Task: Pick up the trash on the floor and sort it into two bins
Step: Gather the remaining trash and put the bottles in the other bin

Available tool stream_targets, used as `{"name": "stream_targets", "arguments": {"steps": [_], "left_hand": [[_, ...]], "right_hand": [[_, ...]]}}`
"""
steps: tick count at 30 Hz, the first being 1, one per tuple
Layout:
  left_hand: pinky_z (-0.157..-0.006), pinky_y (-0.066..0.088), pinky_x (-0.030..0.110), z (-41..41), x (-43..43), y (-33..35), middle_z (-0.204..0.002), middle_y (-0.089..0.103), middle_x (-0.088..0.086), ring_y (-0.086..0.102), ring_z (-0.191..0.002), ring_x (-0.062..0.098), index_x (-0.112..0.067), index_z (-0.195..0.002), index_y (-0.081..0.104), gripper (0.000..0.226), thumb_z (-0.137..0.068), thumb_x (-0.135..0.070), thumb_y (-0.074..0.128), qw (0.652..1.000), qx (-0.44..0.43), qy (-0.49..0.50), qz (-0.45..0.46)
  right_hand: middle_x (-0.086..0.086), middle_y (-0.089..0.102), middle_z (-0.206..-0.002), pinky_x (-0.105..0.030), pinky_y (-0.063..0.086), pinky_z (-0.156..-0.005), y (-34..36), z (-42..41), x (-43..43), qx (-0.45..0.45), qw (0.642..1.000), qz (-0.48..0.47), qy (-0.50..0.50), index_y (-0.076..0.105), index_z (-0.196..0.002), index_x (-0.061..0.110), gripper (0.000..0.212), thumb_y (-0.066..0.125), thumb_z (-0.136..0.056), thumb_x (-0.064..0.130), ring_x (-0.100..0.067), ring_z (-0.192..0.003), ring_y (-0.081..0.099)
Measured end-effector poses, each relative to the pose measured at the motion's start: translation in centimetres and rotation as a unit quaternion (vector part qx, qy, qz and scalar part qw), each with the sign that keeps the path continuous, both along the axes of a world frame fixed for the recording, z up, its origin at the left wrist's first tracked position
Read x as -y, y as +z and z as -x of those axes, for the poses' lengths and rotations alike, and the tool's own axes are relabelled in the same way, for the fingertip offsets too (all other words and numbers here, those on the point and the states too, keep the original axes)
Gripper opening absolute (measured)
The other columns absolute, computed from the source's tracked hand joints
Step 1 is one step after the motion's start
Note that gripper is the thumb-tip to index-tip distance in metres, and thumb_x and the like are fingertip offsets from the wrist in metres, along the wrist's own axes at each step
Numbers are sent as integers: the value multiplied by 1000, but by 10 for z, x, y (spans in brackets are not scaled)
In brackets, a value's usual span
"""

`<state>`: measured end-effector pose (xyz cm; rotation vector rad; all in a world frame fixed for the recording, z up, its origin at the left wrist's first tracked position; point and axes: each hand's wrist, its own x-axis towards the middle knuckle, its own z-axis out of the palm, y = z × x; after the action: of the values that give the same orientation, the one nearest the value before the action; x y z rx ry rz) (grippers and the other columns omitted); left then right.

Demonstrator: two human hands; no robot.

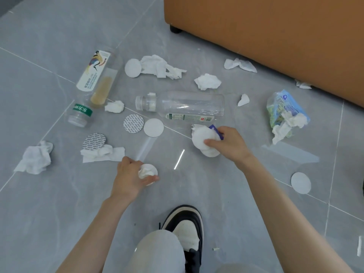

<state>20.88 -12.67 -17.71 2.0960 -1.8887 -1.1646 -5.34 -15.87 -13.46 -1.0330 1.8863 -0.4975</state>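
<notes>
Grey floor tiles (49, 203) beside an orange sofa (275, 36) lie strewn with litter as a crouching person gathers it bare-handed. The right hand (228, 142) curls its fingers round a wad of tissue and round pads (202, 137), a blue scrap tucked in, low over the floor. The left hand (130, 178) pinches a crumpled tissue (146, 172) against a white disc.

Lying around them are a clear plastic bottle (187, 104), a bird-label bottle (98, 75) holding amber liquid, round cap liners (153, 127), a flattened tissue (35, 159) at far left and a blue plastic pack (285, 107) stuffed with paper. Neither bin is in view. By the look of the spread, sorting has not begun and most of the pickup remains.
</notes>
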Motion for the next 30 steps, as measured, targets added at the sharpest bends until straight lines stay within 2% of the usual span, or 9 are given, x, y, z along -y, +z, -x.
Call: {"name": "stream_targets", "arguments": {"steps": [3, 5, 7, 10, 14, 17, 20, 23, 30], "left_hand": [[-82, 21, 13, 4, 13, 6, -110, 40, 2, 36, -115, 24, -13, -79, 60, 32, -69, -36, 80, 997, -29, 52, 47], [-88, 15, 12, 6, 30, 10, -128, 36, 3, 29, -126, 24, -11, -83, 65, 34, -70, -37, 80, 994, -25, 53, 97], [-97, 17, 18, 10, 51, 15, -146, 25, 3, 21, -133, 25, -11, -88, 69, 33, -72, -39, 78, 992, -17, 37, 122], [-106, 13, 23, 13, 86, 16, -156, 7, 8, 4, -142, 25, -15, -103, 68, 40, -76, -44, 73, 996, 15, 6, 89], [-113, 14, 37, 16, 112, 9, -156, 10, 10, 3, -144, 28, -23, -115, 62, 57, -72, -60, 67, 995, 93, -28, -3], [-107, 27, 40, 14, 111, 3, -151, 18, 2, 17, -136, 31, -24, -113, 64, 49, -73, -53, 70, 991, 128, -28, 19], [-98, 27, 26, 15, 107, -3, -138, 35, 5, 32, -125, 30, -14, -107, 66, 45, -73, -42, 75, 993, 84, -24, 82], [-89, 29, 19, 20, 97, -4, -126, 43, 11, 43, -116, 30, -2, -101, 64, 41, -73, -29, 78, 997, 23, 19, 67], [-55, 29, 18, 24, 83, -3, -90, 54, 6, 50, -80, 20, -13, -81, 55, 30, -69, -24, 81, 996, -34, 56, 63]], "right_hand": [[-9, 50, -93, -23, 30, -70, -1, -22, 10, -37, 999, 40, 7, 61, -67, 12, 18, 68, -80, 20, -25, -88, 45], [-10, 42, -122, -14, 19, -77, -7, -35, 14, -88, 995, 38, 24, 68, -80, 15, 11, 67, -83, 25, -28, -116, 35], [-11, 33, -136, -10, 15, -73, -18, -40, 15, -108, 992, 50, 30, 70, -94, 8, 20, 67, -84, 25, -28, -127, 27], [-8, 33, -142, -11, 16, -80, -29, -46, 17, -126, 988, 67, 60, 71, -97, 6, 21, 66, -83, 22, -28, -127, 29], [-6, 46, -133, -12, 21, -82, -37, -50, 14, -143, 984, 81, 70, 67, -112, 5, 31, 64, -85, 20, -28, -118, 39], [-5, 52, -128, -12, 24, -82, -39, -51, 7, -141, 984, 85, 69, 62, -117, 5, 32, 61, -88, 19, -25, -116, 41], [-6, 55, -124, -15, 25, -83, -42, -50, 5, -146, 982, 89, 77, 62, -116, 6, 30, 60, -89, 20, -25, -113, 44], [-7, 58, -121, -16, 26, -82, -44, -49, 5, -148, 982, 91, 70, 63, -114, 7, 29, 62, -88, 20, -26, -110, 46], [-9, 59, -118, -16, 25, -79, -43, -49, 1, -139, 983, 101, 64, 63, -112, 5, 28, 63, -87, 17, -28, -108, 48]]}}
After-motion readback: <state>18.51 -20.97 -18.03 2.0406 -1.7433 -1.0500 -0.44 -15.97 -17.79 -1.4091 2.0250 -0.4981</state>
